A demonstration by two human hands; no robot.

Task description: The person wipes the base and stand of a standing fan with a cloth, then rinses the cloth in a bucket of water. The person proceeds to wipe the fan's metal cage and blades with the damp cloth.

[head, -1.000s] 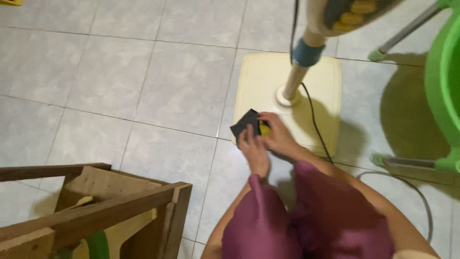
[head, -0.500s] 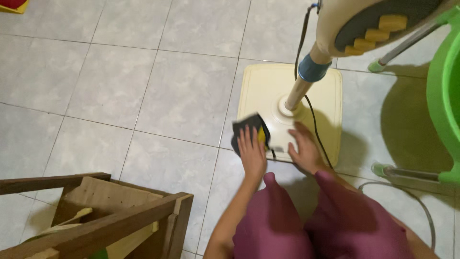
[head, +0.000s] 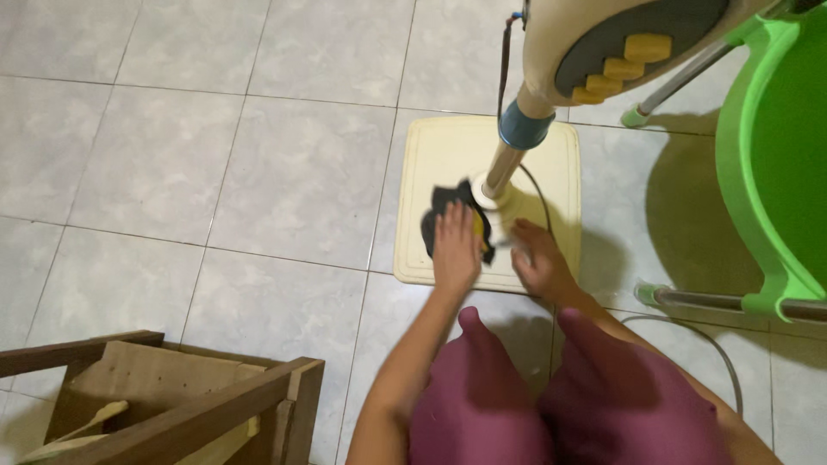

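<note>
A cream square fan base [head: 439,155] lies on the tiled floor, with a pole [head: 504,168] rising from it to a cream control head with yellow buttons [head: 620,43]. My left hand [head: 455,250] presses a black and yellow cloth [head: 441,211] flat on the base, beside the foot of the pole. My right hand [head: 538,263] rests on the base's near edge, just right of the pole foot, fingers spread and holding nothing.
A green plastic chair [head: 771,164] with metal legs stands at the right. A wooden frame [head: 198,405] sits at the lower left. A grey cable [head: 689,336] curves over the floor by my right knee.
Both hands have moved forward onto the fan base. The cloth has slid from the base's near corner toward the pole foot. My right hand has let go of the cloth.
</note>
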